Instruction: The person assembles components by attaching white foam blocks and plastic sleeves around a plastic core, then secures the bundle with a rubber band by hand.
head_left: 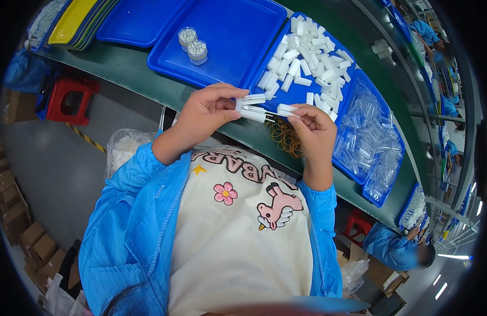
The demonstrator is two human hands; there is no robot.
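My left hand (211,109) pinches a white plastic holder (239,105) by its round end. White pieces and thin pins stick out from it to the right. Between the thumb and fingers of my right hand (314,125) is a small white plastic block (286,109), level with the pin ends. A pin seems to reach the block; whether it enters, I cannot tell. Beyond my hands, two round white-and-clear assemblies (197,51) stand on a blue tray (227,31). Loose white blocks (306,60) fill the tray behind my right hand.
Clear plastic pieces (367,126) lie heaped in a tray at the right. Rubber bands (283,138) lie on the green table (127,73) below my hands. Stacked yellow and blue trays (75,23), a red stool (72,100) and a plastic bag (122,147) are leftward. A co-worker (393,245) sits lower right.
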